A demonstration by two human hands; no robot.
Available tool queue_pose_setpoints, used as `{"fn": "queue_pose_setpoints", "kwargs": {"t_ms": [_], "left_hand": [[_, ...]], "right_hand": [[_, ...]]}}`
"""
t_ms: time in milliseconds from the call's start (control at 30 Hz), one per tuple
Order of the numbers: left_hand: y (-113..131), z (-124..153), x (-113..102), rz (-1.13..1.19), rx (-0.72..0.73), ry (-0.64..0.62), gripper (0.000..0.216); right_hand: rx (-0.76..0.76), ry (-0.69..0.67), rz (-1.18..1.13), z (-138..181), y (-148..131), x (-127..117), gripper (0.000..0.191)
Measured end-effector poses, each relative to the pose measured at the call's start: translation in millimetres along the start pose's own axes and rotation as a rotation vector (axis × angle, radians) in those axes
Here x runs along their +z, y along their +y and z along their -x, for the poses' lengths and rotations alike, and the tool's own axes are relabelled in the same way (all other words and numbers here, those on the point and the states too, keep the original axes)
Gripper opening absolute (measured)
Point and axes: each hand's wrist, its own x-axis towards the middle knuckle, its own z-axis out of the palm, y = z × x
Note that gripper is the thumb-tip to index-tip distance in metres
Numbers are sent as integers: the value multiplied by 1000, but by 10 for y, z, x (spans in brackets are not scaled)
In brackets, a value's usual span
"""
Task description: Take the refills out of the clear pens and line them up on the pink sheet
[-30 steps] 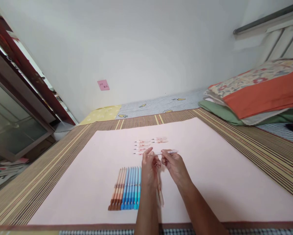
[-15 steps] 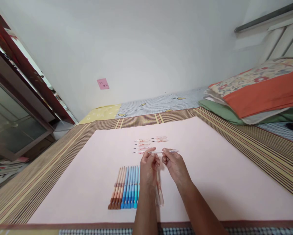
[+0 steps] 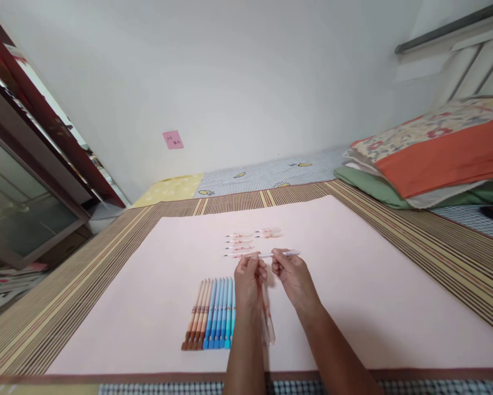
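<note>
A slim white pen refill is stretched level between my hands, above the pale pink sheet. My left hand pinches its left end between thumb and fingers. Closed near the right part of it is my right hand, with the refill's far end sticking out past the fingers. Just beyond lie several thin refills with dark tips and reddish marks, in two short columns. Closer to me, brown pens and blue pens form a tight row. My left forearm hides part of that row; pale pens show beside it.
A striped mat lies under the sheet. Folded bedding is piled at the right rear. Behind stands a white wall with a pink note. On the left is a glass-paned cabinet door.
My hands have stayed nearly in place, still holding the refill. The left hand's fingers have shifted slightly down and curled in a little. The pens and the lying refills look unmoved.
</note>
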Motion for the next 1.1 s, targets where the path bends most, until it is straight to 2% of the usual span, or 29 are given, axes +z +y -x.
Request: {"fn": "queue_pose_setpoints", "kwargs": {"t_ms": [100,167,333,433,567,700,767,1000,1100], "left_hand": [[-29,-5,-8,-72,-20,84,52],[-15,2,0,-42,-40,99,56],[33,14,14,42,-13,-57,55],[-5,-5,0,-13,28,-15,48],[-42,-20,-10,-77,35,64,51],[-21,-18,-11,18,11,-32,53],[-27,-26,-21,23,-1,-42,49],[-81,-55,-70,-63,-7,206,55],[-61,-54,-77,-65,-14,262,59]], "right_hand": [[-5,-10,9,3,7,6,37],[-5,-2,15,1,15,0,38],[-3,24,24,-15,22,-24,39],[-8,5,23,-15,22,-22,38],[0,-1,20,-8,27,-19,36],[4,23,20,-11,29,-35,38],[0,28,23,-12,32,-39,38],[-5,55,44,-13,77,-27,36],[-11,83,44,-14,73,-31,36]]}}
